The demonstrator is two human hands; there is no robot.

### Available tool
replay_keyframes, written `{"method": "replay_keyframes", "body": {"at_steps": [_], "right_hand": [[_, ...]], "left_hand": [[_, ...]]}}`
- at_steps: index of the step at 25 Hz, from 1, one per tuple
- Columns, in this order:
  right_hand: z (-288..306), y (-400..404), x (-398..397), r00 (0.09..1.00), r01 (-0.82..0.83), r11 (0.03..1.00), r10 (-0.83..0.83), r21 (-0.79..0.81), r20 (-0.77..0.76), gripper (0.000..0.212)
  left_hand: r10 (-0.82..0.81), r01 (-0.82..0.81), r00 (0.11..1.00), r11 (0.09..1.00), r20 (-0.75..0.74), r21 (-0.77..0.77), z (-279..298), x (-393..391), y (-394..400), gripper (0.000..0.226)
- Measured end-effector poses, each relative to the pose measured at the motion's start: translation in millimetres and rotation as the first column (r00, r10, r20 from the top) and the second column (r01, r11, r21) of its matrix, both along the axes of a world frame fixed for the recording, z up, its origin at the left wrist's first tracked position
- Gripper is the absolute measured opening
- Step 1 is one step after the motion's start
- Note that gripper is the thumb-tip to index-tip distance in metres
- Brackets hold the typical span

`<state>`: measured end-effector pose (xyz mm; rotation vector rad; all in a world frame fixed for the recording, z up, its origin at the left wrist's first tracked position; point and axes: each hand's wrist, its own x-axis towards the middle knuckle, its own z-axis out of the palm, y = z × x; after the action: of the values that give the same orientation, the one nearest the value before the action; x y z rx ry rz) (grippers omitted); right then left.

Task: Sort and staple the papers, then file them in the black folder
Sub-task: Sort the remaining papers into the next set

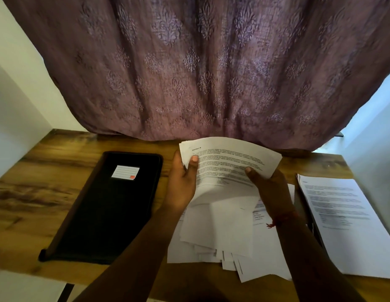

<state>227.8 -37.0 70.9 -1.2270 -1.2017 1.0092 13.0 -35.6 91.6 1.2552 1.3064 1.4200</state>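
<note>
Papers (pixel 226 168) lifted above desk (pixel 37 192), just right of black folder (pixel 107 205). Left hand (pixel 182 184) pinches sheaf's left edge, thumb on top; right hand (pixel 270 188) grips right edge likewise. Sheets light, floppy, bowing between hands; likely to slip apart unless held at both edges. Folder lies closed, contents hidden. Loose pile (pixel 222 243) beneath hands; neater stack (pixel 342 214) further right of folder.

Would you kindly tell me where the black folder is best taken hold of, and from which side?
Take the black folder by its long right edge, coming from the right, a judgement only. It lies flat and closed on the wooden table; that edge is bare and nearest the left hand, which grips the held sheet now.
</note>
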Motion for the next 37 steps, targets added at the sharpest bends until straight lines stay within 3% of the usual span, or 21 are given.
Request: {"method": "replay_keyframes", "body": {"at_steps": [6,9,13,16,22,25,32,37], "right_hand": [[10,4,-1,0.999,-0.005,0.999,0.007,0.051,-0.041,0.028],[12,6,-4,0.997,-0.028,0.998,0.031,0.049,-0.066,0.03],[10,9,-9,0.996,-0.007,1.0,0.008,0.005,-0.089,0.03],[10,8,-13,0.994,0.015,0.999,-0.019,-0.041,-0.104,0.022],[4,4,-14,0.989,0.066,0.997,-0.071,-0.041,-0.126,0.024],[-6,-4,-17,0.991,0.083,0.992,-0.092,-0.095,-0.095,0.028],[-7,-4,-20,0.987,0.085,0.992,-0.097,-0.09,-0.128,0.017],[-11,-8,-23,0.989,0.095,0.991,-0.105,-0.093,-0.103,0.015]], "left_hand": [[-0.022,0.033,0.998,0.98,-0.057,0.196,26,-5,9,0.042],[-0.022,0.033,0.996,0.99,-0.086,0.135,24,-5,14,0.023],[0.003,-0.003,0.995,1.0,0.104,-0.004,15,-6,14,0.03],[-0.065,0.072,0.995,0.992,0.071,-0.103,11,-4,9,0.019],[-0.074,0.083,0.994,0.989,0.078,-0.12,14,-2,-3,0.013],[-0.118,0.123,0.992,0.983,0.043,-0.134,12,-3,-11,0.029],[-0.076,0.078,0.997,0.986,0.019,-0.146,9,0,-12,0.036],[-0.085,0.083,0.996,0.986,-0.009,-0.145,7,-1,-16,0.021]]}}
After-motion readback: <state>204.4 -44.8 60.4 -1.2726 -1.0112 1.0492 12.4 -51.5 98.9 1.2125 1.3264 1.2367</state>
